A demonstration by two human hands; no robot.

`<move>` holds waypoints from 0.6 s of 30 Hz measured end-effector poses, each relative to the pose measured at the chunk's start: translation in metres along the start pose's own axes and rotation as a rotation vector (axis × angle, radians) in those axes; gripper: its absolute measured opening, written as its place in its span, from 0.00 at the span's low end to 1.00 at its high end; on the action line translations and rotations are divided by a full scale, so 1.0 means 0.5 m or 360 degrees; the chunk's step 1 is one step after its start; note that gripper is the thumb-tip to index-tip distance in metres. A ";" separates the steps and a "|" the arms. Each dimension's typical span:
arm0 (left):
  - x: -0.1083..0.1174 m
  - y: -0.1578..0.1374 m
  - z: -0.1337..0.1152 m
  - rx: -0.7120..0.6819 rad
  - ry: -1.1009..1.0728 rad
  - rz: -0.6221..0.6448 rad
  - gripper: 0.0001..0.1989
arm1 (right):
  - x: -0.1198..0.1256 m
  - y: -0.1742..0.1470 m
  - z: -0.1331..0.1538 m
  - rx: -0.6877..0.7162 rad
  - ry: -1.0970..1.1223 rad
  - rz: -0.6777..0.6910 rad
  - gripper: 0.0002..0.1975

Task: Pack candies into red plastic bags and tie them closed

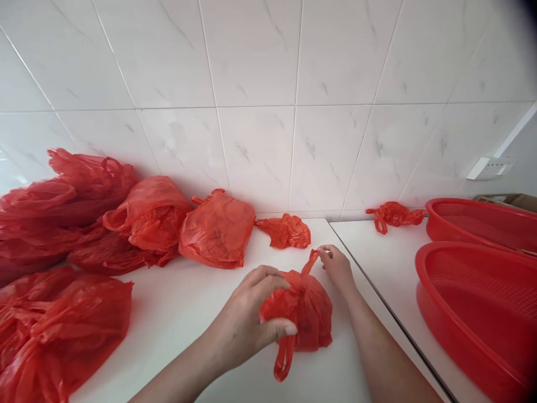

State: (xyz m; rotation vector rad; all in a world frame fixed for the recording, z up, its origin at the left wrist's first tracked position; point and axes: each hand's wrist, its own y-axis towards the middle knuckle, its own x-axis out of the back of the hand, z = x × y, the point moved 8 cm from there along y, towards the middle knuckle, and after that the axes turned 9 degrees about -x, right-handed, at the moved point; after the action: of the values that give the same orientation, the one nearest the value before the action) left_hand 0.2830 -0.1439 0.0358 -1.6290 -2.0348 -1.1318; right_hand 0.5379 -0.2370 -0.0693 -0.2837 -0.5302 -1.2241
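Note:
A filled red plastic bag (316,313) rests on the white table in front of me, its top gathered and one handle loop hanging down at the near side. My right hand (335,266) pinches the bag's other handle, pulled up toward the far right. At the bag's left side is my left hand (262,308), thumb and fingers spread apart in a wide curve. Its thumb is close to the hanging loop; whether it touches the plastic I cannot tell. What is inside the bag is hidden.
More filled red bags (218,229) line the wall and pile up at the left. Crumpled red bags (289,230) lie at the back. Two red plastic baskets (436,302) stand on the right, past a seam in the tabletop. A socket strip (489,168) is on the tiled wall.

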 end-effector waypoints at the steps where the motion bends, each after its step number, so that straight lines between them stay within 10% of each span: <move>1: -0.012 0.011 0.007 0.0034 0.0044 -0.0006 0.27 | -0.005 0.000 -0.003 0.0034 -0.0015 -0.0016 0.23; 5: -0.088 0.038 0.043 0.0157 0.0273 0.0238 0.55 | -0.044 -0.006 0.020 0.0336 -0.0109 -0.0011 0.27; 9: -0.110 0.026 0.055 -0.0032 0.0501 0.0375 0.43 | -0.095 -0.018 0.049 0.0616 -0.0268 0.0130 0.33; 18: 0.142 -0.130 0.089 0.0337 0.0763 -0.0137 0.26 | -0.140 -0.030 0.031 0.0651 -0.0939 0.0028 0.36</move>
State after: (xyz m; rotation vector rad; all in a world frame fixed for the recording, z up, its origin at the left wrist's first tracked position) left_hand 0.2117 -0.0660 0.0285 -1.0544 -1.8435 -1.1545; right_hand 0.5034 -0.1777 -0.0943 -0.2975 -1.2661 -0.9762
